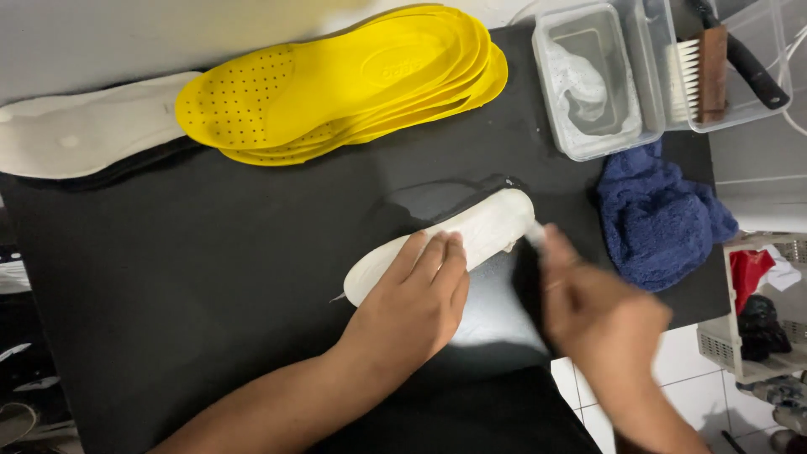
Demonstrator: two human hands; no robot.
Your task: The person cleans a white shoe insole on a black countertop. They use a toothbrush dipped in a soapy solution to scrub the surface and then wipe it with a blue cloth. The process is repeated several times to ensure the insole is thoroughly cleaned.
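No packages, labels, signs, screens.

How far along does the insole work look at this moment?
Done: hard to tell; one white insole lies apart at the far left. In hand: the left hand presses flat on a white insole on the black mat, while the blurred right hand works at its tip with something too blurred to identify. Left: apparently the stack of yellow insoles, untouched. A brush sits in a clear tub.
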